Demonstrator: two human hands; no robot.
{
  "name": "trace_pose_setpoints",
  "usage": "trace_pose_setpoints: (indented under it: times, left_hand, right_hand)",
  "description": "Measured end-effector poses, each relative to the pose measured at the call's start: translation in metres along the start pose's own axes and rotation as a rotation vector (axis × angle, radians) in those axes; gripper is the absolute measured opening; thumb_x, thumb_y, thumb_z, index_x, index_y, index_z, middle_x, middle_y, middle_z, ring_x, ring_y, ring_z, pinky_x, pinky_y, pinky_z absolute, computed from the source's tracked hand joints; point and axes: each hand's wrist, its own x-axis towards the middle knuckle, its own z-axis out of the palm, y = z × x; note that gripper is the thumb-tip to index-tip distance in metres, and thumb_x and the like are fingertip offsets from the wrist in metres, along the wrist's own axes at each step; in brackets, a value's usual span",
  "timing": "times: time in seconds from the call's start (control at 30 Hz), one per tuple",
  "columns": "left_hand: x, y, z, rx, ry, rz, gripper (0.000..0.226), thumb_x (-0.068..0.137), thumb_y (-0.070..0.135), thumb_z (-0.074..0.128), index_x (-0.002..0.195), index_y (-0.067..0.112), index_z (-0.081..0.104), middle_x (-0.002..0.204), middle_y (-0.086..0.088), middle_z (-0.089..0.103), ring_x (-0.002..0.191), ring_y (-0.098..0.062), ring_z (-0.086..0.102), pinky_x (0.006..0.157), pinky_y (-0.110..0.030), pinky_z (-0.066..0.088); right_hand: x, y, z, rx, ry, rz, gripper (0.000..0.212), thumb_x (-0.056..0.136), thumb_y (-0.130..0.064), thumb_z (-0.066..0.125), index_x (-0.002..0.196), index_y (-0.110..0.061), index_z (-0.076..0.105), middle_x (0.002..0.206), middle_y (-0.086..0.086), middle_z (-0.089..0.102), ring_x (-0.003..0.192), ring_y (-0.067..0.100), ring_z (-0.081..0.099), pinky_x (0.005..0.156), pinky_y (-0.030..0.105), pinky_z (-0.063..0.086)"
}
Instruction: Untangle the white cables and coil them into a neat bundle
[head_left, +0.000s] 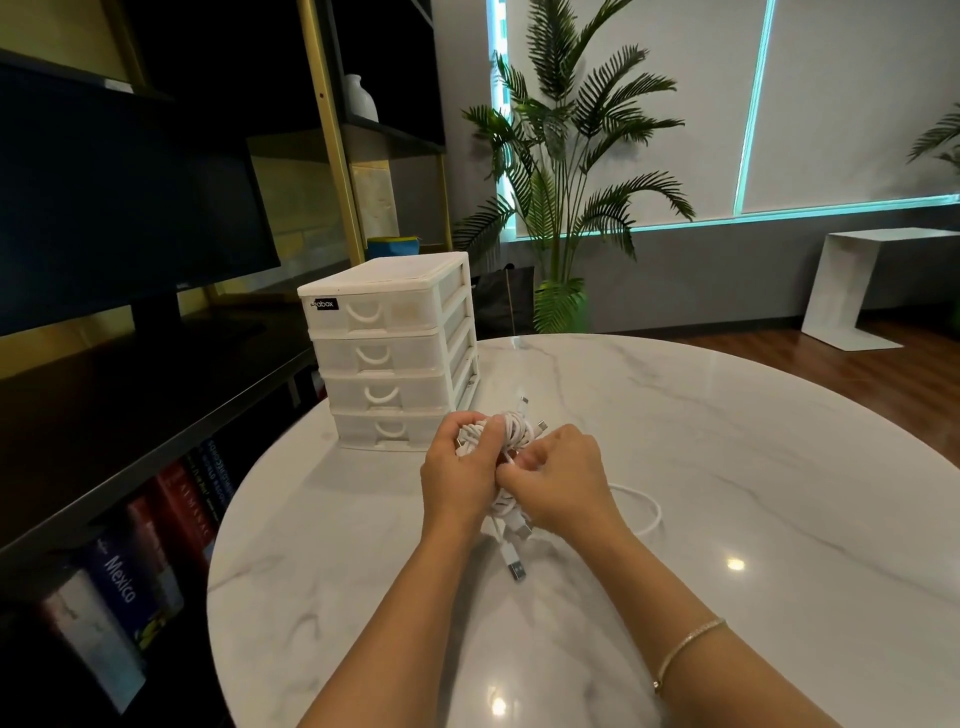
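A tangled clump of white cables (511, 431) is held just above the round marble table (727, 467). My left hand (460, 478) grips the clump from the left, thumb over its top. My right hand (561, 478) pinches a strand at the clump's lower right. Small plug ends (540, 426) stick out of the clump's top. A USB plug (515, 569) hangs down below my hands onto the table. One loose white loop (649, 512) lies on the table to the right of my right hand. The middle of the clump is hidden by my fingers.
A white plastic drawer unit (395, 348) with several drawers stands on the table just behind and left of my hands. A dark shelf with books (119, 577) and a monitor (119, 218) is at the left. A palm plant (566, 208) and a white side table (852, 291) stand beyond.
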Motion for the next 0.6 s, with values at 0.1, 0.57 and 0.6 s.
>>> trace_pose_setpoints:
  times: [0.1,0.57,0.6]
  left_hand:
    - [0.0,0.002,-0.003,-0.032,-0.037,0.047,0.01,0.086,0.029,0.066,0.086,0.037,0.06,0.077,0.002,0.065,0.066,-0.017,0.061,0.063,-0.034,0.053]
    - [0.009,0.009,-0.017,0.163,-0.115,0.154,0.034,0.067,0.017,0.082,0.082,0.041,0.062,0.09,0.01,0.067,0.087,-0.011,0.063,0.077,-0.022,0.052]
    - [0.01,0.01,-0.015,0.21,-0.136,0.174,0.039,0.062,0.015,0.085,0.081,0.04,0.062,0.088,0.011,0.065,0.084,-0.008,0.062,0.076,-0.018,0.05]
  right_hand:
    - [-0.002,-0.009,-0.019,0.212,-0.128,0.086,0.016,0.052,-0.021,0.056,0.048,-0.01,0.045,0.051,0.001,0.041,0.053,0.014,0.033,0.051,0.022,0.027]
    - [-0.002,-0.018,-0.085,0.529,-0.248,0.006,0.012,0.089,-0.014,0.059,0.083,-0.011,0.069,0.059,0.001,0.059,0.037,0.009,0.041,0.044,0.021,0.036]
    - [-0.001,-0.018,-0.086,0.535,-0.207,-0.004,0.014,0.09,-0.016,0.058,0.083,-0.012,0.07,0.058,-0.001,0.055,0.037,0.009,0.035,0.041,0.019,0.032]
